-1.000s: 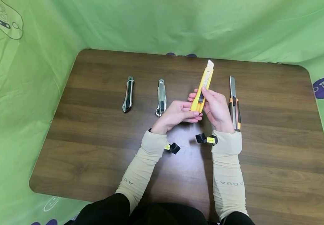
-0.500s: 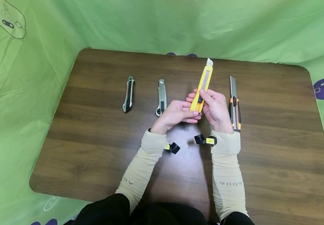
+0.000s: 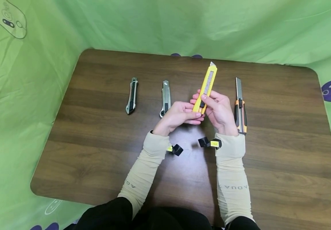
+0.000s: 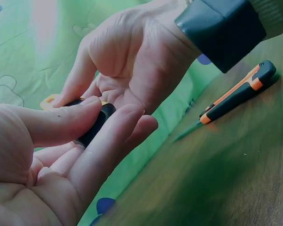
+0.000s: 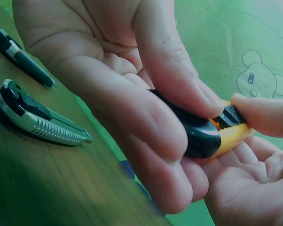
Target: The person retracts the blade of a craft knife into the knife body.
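A yellow utility knife (image 3: pixel 208 82) is held above the table in both hands, its tip pointing away from me. Only a short tip of blade (image 3: pixel 212 64) shows past the yellow body. My left hand (image 3: pixel 176 115) pinches the knife's black rear end (image 5: pixel 202 141) between thumb and fingers. My right hand (image 3: pixel 222 110) grips the body from the right, its thumb by the black slider (image 5: pixel 231 116). Beyond the right hand lies an orange and black utility knife (image 3: pixel 240 113) with a long blade out. A silver utility knife (image 3: pixel 166 97) lies left of the hands.
Farther left on the brown wooden table (image 3: pixel 96 143) lies a grey and black utility knife (image 3: pixel 131 97). Green cloth (image 3: pixel 154 28) hangs behind and at the sides. Small black cameras (image 3: pixel 177 149) are strapped at both wrists.
The yellow knife's blade has drawn back into its body, leaving less showing. The right thumb has slid slightly down toward the rear end. Both hands have shifted a little left.
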### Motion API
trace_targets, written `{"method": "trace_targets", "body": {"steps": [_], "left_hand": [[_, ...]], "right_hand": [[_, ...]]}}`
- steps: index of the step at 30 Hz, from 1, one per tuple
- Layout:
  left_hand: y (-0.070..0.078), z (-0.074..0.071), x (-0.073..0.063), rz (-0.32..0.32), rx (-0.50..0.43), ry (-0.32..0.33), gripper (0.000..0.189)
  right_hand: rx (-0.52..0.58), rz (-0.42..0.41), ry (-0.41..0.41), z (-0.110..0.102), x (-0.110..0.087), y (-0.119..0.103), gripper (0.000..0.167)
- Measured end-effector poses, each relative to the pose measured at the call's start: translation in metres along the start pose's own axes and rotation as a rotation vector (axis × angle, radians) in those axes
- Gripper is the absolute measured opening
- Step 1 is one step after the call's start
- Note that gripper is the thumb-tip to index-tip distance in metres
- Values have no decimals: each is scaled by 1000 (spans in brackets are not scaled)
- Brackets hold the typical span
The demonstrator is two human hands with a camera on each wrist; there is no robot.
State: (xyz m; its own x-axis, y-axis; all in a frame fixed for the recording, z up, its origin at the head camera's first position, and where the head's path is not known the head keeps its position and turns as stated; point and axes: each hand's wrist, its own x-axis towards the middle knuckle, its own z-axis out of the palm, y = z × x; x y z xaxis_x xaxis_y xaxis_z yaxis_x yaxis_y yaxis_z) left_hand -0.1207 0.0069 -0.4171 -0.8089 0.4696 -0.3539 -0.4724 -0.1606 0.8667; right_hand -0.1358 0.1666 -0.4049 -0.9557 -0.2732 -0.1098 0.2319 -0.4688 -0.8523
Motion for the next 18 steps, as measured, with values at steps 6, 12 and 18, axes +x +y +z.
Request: {"method": "trace_targets", "body": {"steps": [6, 12, 18], "left_hand": [[3, 1, -1, 1, -5, -6, 29], [3, 3, -2, 3, -16, 2, 29], [1, 3, -2, 17, -13, 4, 30]], "right_hand": [[7, -39, -58, -1, 0, -1, 20], [7, -54, -110, -4, -2, -3, 24], [4, -53, -128, -4, -4, -4, 28]]}}
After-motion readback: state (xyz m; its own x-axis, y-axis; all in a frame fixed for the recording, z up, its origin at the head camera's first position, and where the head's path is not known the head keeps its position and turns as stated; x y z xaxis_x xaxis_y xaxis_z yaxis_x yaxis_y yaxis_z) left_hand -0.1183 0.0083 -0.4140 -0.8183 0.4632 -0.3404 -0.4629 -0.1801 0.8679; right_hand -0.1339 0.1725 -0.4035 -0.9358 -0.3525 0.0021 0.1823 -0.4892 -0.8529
